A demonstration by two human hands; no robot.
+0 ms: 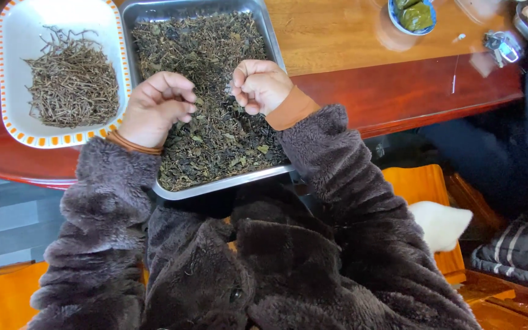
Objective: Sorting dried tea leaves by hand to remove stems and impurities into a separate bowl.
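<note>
Hovering over the steel tray [264, 27] of dried leaves [209, 110], both hands worked close together. The left hand [154, 109] curled loosely, fingertips pinched over the leaves; whether it gripped anything, I couldn't tell. The right hand [260, 85] was clenched in a fist just above the leaves. Beside the tray, left, sat a white dish [62, 15] of brown stems [71, 82], all on the table [398, 91].

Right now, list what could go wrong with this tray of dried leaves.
The metal tray overhangs the table edge toward the lap, so a push from the left hand or right hand might tip it. Leaves pinched in curled fingers could drop off the tray. Fuzzy sleeves could snag bits.
</note>
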